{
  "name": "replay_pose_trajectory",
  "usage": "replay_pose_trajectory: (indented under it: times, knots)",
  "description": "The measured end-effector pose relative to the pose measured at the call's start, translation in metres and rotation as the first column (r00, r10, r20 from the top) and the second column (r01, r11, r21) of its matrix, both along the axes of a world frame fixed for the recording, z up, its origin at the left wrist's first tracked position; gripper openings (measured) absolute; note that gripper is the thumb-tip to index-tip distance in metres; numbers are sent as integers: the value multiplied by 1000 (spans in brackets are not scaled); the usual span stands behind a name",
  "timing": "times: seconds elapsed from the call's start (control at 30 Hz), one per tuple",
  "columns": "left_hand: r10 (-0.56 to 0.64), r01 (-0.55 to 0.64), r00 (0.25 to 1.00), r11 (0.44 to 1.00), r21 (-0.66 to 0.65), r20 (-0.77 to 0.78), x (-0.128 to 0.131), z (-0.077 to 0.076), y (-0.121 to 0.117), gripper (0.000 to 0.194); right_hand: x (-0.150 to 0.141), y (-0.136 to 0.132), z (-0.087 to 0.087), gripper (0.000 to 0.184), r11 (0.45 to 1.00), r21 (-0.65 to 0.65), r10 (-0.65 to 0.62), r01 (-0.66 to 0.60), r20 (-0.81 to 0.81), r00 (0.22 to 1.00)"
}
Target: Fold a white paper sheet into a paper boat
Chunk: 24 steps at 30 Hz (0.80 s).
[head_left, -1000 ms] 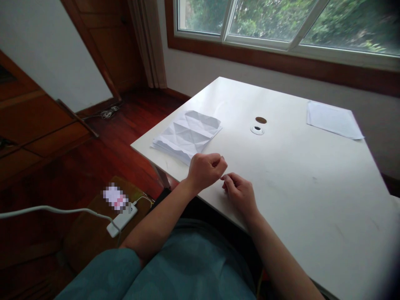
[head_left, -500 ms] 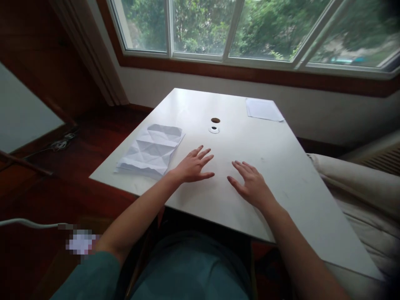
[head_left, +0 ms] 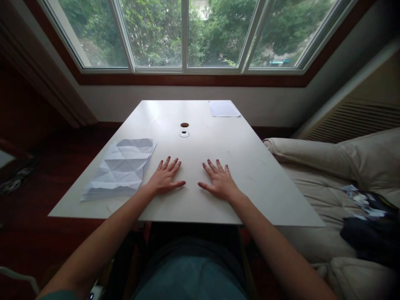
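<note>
While two hands [head_left: 163,181] lie spread on one table [head_left: 265,191], two paper piles [head_left: 120,168], one ring [head_left: 184,134]

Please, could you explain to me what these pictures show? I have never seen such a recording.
There is no robot here. One camera, worn on a person's head, takes every picture, looking forward and down. The left hand and the right hand are bare, spread open over the white table, and hold nothing. Near the left hand lie creased paper sheets. At the far right is another stack of paper. Towards the back are a round hole and, just nearer, a white ring with a dark centre.
</note>
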State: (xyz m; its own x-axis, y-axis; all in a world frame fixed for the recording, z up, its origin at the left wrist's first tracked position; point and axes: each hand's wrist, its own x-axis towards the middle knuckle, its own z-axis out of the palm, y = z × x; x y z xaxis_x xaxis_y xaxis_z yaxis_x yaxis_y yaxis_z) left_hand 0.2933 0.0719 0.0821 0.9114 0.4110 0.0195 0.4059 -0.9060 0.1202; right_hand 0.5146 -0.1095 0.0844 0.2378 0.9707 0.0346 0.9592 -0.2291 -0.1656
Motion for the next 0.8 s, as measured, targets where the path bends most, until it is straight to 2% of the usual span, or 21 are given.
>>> replay_pose_trajectory:
  times: [0.8]
  knots:
    - [25,-25,999,999,31,-23,2,-3,-3,87,-2,-3,3,94,998,-57,4,-3,16,1000]
